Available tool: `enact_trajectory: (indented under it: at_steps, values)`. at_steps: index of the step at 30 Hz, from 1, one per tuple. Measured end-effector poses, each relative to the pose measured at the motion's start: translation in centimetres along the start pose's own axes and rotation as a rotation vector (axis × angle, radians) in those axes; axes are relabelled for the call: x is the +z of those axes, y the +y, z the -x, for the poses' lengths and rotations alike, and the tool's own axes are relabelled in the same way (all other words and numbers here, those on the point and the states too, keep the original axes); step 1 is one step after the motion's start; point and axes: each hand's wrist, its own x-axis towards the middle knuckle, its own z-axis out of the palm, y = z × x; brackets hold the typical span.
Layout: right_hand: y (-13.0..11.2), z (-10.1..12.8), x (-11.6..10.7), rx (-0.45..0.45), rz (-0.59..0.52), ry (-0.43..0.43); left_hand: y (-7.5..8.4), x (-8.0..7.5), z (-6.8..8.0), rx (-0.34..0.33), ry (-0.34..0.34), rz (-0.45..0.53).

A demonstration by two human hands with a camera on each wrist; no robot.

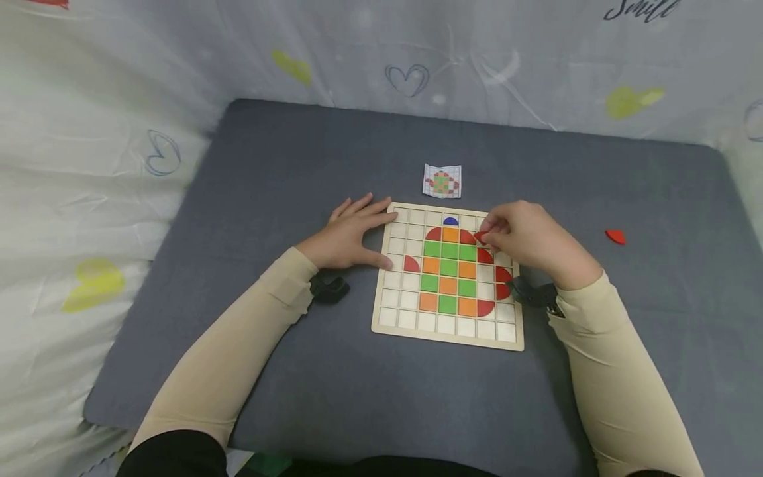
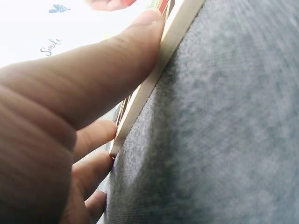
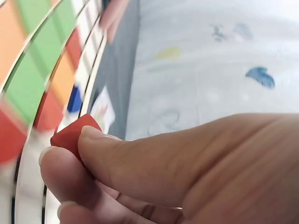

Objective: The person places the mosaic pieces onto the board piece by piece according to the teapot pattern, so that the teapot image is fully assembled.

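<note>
Grey mat (image 1: 298, 199) is carrying a pattern card (image 1: 442, 181) and a spare red piece (image 1: 616, 236); left hand (image 1: 352, 235) is lying flat, steadying the wooden grid board (image 1: 447, 334); right hand (image 1: 530, 238) is pinching a red quarter-round tile (image 3: 74, 133).

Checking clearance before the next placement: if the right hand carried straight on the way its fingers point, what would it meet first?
Probably the wooden board: the right hand, pinching a red piece, points left over its upper rows, near the red tile. Height is unclear.

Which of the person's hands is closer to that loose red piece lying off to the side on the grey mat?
The right hand. It is over the board's right part, with the loose red piece farther out on its right. The left hand rests at the board's far left edge.
</note>
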Motion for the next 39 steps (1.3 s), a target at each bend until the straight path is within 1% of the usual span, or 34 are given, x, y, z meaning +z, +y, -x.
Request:
enact_trajectory:
  at_steps: [4, 6, 13, 19, 24, 29, 34, 39]
  values:
    - [-1.4, -0.8, 0.8, -0.05, 0.007, -0.028, 0.0, 0.1, -0.1, 0.007, -0.008, -0.001]
    - [-2.1, -1.2, 1.3, -0.06, 0.009, -0.041, 0.0, 0.0, -0.1, 0.005, -0.015, -0.003]
    - [-5.0, -2.5, 2.9, -0.14, 0.014, -0.06, 0.1, -0.4, 0.1, -0.019, -0.025, -0.025]
    - [-6.9, -3.2, 3.8, -0.2, 0.015, -0.108, 0.2, -0.3, 0.2, -0.007, -0.043, -0.042]
    - [-7.7, -3.5, 4.7, -0.256, -0.009, -0.161, 0.2, -0.1, 0.2, 0.021, -0.045, -0.059]
    - [-8.0, -3.7, 5.5, -0.344, -0.002, -0.189, 0.2, -0.1, 0.3, 0.032, -0.035, -0.065]
    - [-8.4, -3.8, 6.0, -0.438, 0.047, -0.18, 0.3, -0.1, 0.3, 0.032, -0.029, -0.063]
    - [-8.5, -3.9, 6.3, -0.464, 0.072, -0.182, 0.2, -0.1, 0.3, 0.036, -0.027, -0.064]
